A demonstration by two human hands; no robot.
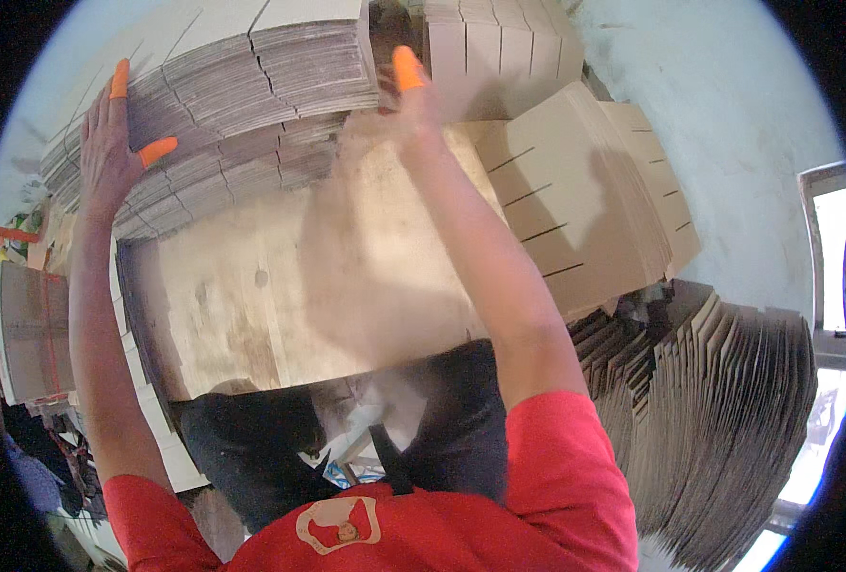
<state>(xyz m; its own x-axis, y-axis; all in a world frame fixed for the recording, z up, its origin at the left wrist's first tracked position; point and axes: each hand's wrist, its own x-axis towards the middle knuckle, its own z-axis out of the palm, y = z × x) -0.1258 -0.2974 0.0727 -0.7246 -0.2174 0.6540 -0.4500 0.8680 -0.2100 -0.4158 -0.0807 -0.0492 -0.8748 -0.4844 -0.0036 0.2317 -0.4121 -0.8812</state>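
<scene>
A tall stack of slotted cardboard sheets (261, 81) stands at the far side of a wooden board (261, 324). My left hand (108, 157) lies against the stack's left part, its fingers stretched and its thumb spread toward the right. Orange finger covers sit on its thumb and one finger. At the stack's right end is my right hand (413, 110), beside the gap between this stack and another. One orange-covered digit points up; blur hides the other fingers, so I cannot tell whether they grip anything.
Another slotted cardboard stack (494, 48) stands at the back right. Tan slotted sheets (575, 200) lean at the board's right side. Many folded cardboard pieces (728, 400) are packed upright at the lower right. A strapped bundle (37, 329) stands on the left.
</scene>
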